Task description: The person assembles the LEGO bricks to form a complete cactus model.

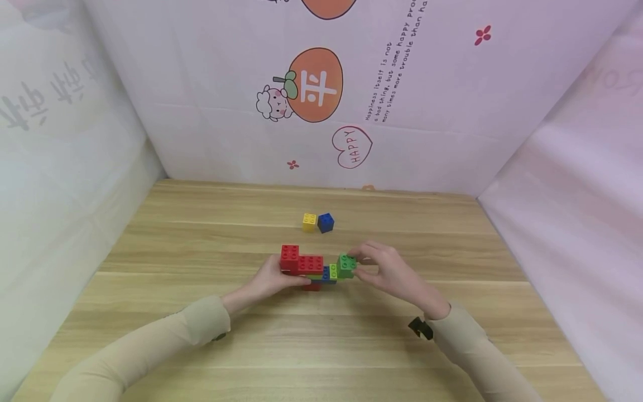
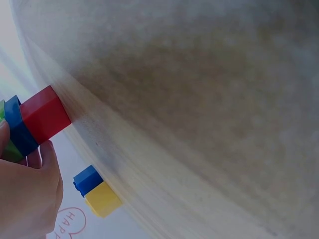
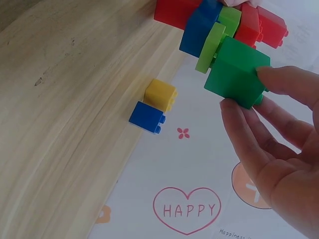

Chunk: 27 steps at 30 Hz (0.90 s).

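My left hand (image 1: 268,280) grips a built-up group of toy building bricks over the table. In it are a red brick (image 1: 289,258) on the left, a second red brick (image 1: 311,263), a blue brick (image 3: 198,31) and a thin lime-green brick (image 3: 211,49). At its right end, a green brick (image 3: 234,74) is pinched between the thumb and fingers of my right hand (image 1: 389,273). The green brick meets the lime-green one; some studs show between them, and whether it is fully seated I cannot tell. My left fingers hide part of the group.
Farther back on the wooden table (image 1: 226,223), a yellow brick (image 1: 308,222) and a blue brick (image 1: 326,223) stand side by side. Printed white cloth (image 1: 216,84) hangs behind the table and along both sides.
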Each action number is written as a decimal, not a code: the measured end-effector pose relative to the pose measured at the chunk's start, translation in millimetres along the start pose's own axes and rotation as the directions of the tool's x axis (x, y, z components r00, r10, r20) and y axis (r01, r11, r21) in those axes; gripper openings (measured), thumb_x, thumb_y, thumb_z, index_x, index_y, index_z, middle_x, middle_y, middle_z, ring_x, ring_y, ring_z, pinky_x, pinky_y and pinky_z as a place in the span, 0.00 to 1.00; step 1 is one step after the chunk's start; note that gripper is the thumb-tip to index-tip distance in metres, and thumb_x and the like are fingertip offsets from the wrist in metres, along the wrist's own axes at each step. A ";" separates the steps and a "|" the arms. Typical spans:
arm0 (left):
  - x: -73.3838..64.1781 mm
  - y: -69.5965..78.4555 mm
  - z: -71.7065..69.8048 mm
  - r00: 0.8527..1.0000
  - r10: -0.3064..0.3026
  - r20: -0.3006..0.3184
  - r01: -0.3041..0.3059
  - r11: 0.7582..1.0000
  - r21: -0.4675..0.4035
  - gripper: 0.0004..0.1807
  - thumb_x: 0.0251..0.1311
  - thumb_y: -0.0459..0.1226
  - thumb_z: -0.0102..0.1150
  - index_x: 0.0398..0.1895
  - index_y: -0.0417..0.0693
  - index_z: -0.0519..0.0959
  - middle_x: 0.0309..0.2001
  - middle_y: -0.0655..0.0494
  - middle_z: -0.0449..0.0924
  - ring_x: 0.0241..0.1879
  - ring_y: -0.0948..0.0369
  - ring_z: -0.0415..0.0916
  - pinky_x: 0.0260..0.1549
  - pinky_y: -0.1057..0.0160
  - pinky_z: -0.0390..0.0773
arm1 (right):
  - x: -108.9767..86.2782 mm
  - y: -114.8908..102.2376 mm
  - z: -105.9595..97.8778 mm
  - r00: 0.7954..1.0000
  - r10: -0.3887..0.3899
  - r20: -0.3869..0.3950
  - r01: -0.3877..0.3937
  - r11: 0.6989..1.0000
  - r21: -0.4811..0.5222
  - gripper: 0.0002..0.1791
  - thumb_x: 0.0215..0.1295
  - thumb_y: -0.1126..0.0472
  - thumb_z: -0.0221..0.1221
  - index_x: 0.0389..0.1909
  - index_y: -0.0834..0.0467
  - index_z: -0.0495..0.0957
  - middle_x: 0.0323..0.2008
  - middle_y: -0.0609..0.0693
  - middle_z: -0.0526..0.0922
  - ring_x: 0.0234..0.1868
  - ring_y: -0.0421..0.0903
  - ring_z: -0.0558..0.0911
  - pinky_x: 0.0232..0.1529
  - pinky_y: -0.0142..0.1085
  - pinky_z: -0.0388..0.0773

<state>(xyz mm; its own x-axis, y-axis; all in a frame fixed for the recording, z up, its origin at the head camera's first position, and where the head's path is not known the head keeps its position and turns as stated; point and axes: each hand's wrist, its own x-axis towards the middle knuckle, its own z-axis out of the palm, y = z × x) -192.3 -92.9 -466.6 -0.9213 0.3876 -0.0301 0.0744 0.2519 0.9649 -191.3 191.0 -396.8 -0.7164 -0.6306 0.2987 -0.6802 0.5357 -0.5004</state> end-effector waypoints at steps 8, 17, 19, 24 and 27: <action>0.7 -1.5 -1.3 1.000 0.000 0.001 0.000 1.000 0.005 0.30 0.54 0.40 0.73 0.61 0.49 0.76 0.59 0.50 0.82 0.59 0.53 0.79 0.63 0.50 0.77 | -0.4 -0.1 -2.0 1.000 0.021 0.016 -0.021 1.000 0.009 0.17 0.57 0.71 0.68 0.47 0.63 0.80 0.44 0.54 0.86 0.46 0.49 0.87 0.44 0.37 0.87; 1.5 -3.3 -2.3 1.000 0.012 0.016 -0.013 1.000 0.015 0.31 0.54 0.41 0.73 0.62 0.49 0.75 0.60 0.50 0.82 0.60 0.53 0.79 0.64 0.50 0.76 | -0.8 0.8 -3.1 0.999 0.026 0.019 -0.026 1.000 0.012 0.17 0.56 0.71 0.68 0.47 0.63 0.80 0.45 0.55 0.86 0.46 0.49 0.87 0.44 0.35 0.87; 1.6 -3.1 -2.4 1.000 0.006 0.016 -0.007 1.000 0.017 0.31 0.54 0.41 0.73 0.62 0.49 0.75 0.60 0.51 0.82 0.60 0.53 0.79 0.64 0.50 0.76 | -0.8 0.6 -3.3 1.000 0.025 0.019 -0.026 1.000 0.017 0.17 0.56 0.71 0.68 0.47 0.63 0.80 0.45 0.55 0.86 0.46 0.50 0.87 0.44 0.36 0.87; 0.7 -1.6 -2.2 1.000 0.007 0.015 -0.008 1.000 0.017 0.31 0.54 0.41 0.73 0.62 0.48 0.75 0.60 0.50 0.82 0.61 0.53 0.79 0.65 0.49 0.75 | -0.9 0.4 -2.6 0.999 0.033 0.029 -0.034 0.999 0.036 0.18 0.56 0.71 0.68 0.48 0.63 0.80 0.46 0.56 0.86 0.45 0.51 0.87 0.44 0.37 0.87; 0.3 -0.4 -1.9 1.000 0.007 0.012 -0.007 1.000 0.017 0.31 0.54 0.40 0.73 0.62 0.48 0.75 0.59 0.49 0.82 0.60 0.52 0.79 0.64 0.49 0.75 | -0.7 0.7 -2.1 0.999 0.032 0.033 -0.034 0.999 0.041 0.18 0.56 0.72 0.68 0.49 0.64 0.80 0.46 0.57 0.86 0.45 0.52 0.87 0.44 0.37 0.87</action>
<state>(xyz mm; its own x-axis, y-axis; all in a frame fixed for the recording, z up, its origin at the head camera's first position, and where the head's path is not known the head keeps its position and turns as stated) -193.3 -94.5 -466.5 -0.9161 0.4002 -0.0267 0.0873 0.2640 0.9606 -191.5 193.0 -395.7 -0.7326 -0.6308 0.2557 -0.6487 0.5334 -0.5428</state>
